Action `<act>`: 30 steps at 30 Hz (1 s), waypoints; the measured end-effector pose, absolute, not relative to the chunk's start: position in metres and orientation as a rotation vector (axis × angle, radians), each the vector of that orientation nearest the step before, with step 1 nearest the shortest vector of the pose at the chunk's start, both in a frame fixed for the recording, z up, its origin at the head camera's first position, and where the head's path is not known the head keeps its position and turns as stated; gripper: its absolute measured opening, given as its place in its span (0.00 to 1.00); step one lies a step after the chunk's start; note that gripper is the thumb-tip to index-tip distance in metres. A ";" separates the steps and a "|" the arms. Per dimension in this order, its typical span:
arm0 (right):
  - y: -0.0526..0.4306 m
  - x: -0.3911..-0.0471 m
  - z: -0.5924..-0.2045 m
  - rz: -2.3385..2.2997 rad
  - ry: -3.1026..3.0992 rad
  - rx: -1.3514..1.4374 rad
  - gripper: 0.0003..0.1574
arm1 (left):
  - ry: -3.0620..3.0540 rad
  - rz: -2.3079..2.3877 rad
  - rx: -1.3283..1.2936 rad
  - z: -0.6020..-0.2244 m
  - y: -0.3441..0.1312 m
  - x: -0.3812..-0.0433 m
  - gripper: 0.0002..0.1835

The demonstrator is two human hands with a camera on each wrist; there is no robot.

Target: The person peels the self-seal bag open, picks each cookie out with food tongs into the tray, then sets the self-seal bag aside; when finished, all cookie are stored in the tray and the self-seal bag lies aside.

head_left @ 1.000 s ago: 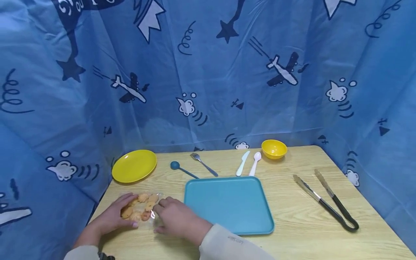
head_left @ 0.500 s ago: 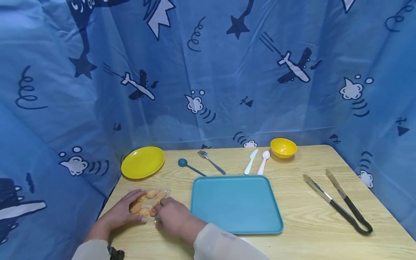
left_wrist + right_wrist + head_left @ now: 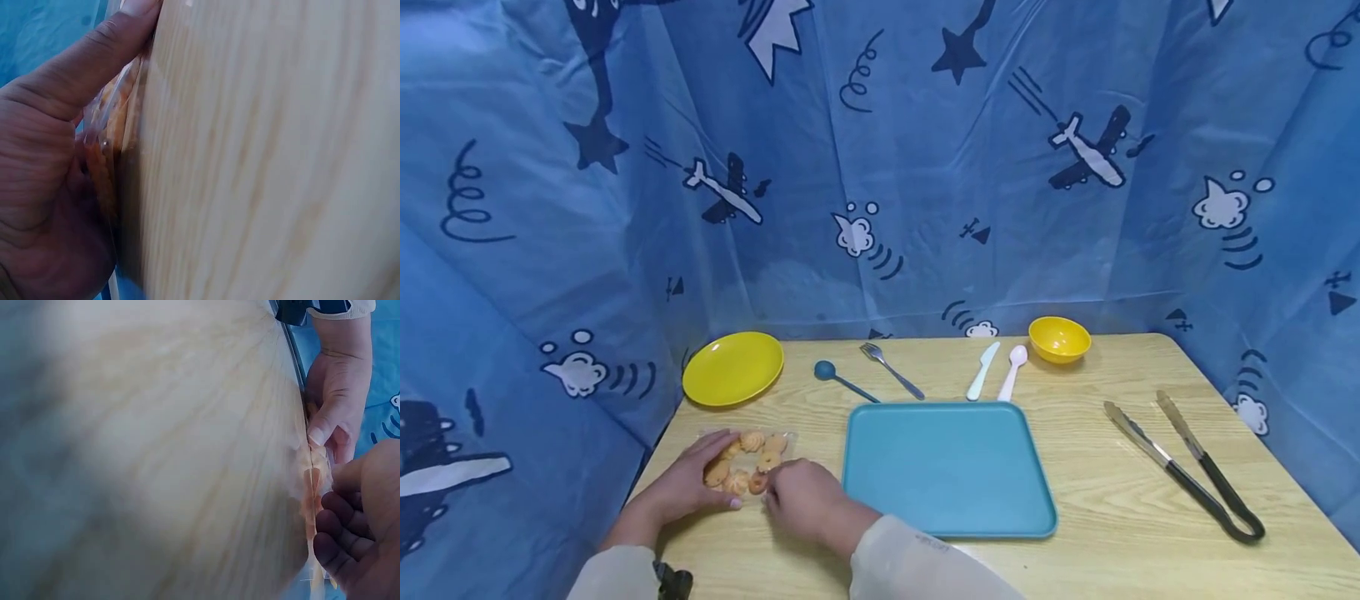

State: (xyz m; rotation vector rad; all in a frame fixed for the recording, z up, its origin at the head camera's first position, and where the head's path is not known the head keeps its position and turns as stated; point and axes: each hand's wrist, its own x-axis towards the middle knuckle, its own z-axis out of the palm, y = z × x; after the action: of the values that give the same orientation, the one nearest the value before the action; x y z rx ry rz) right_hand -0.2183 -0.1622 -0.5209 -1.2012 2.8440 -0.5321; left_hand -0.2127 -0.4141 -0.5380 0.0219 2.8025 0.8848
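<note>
A clear plastic bag of cookies [image 3: 747, 461] lies on the table at the front left, its several cookies arranged in a ring. My left hand [image 3: 688, 479] holds the bag by its left side, the thumb along the near edge and the fingers at the far edge. In the left wrist view, the thumb [image 3: 94, 59] lies against the crinkled plastic. My right hand [image 3: 808, 504] is at the bag's right edge, fingers curled, pinching it beside a reddish ring-shaped cookie [image 3: 757, 483]. Its fingertips are partly hidden in the head view; the right wrist view shows the curled fingers [image 3: 340, 534] against the bag.
A blue tray [image 3: 951, 467] lies right of my hands. Behind are a yellow plate [image 3: 733, 368], a dark blue spoon [image 3: 825, 371], a fork [image 3: 892, 371], a pale green knife [image 3: 982, 372], a pink spoon [image 3: 1012, 371] and a yellow bowl [image 3: 1059, 340]. Tongs [image 3: 1195, 479] lie spread at right.
The head view has shifted, so everything sits further right in it. The right hand has shifted slightly at the bag's edge, uncovering more of the cookies. The left hand keeps its hold.
</note>
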 end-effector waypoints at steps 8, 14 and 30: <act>-0.157 -0.211 -0.520 -0.602 2.887 -1.098 0.27 | 2.781 0.864 0.009 -0.538 -0.414 -0.211 0.67; -0.151 -0.201 -0.519 -0.753 2.908 -0.931 0.23 | 2.797 0.847 0.020 -0.539 -0.416 -0.208 0.68; -0.138 -0.210 -0.508 -0.985 2.764 -0.860 0.18 | 2.779 0.852 0.016 -0.534 -0.411 -0.212 0.68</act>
State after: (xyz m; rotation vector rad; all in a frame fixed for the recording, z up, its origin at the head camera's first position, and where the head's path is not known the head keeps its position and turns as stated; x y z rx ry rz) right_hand -0.2098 -0.1376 -0.5084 -0.8595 2.7642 -0.9845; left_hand -0.2120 -0.4111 -0.5337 0.0158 2.7791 0.8518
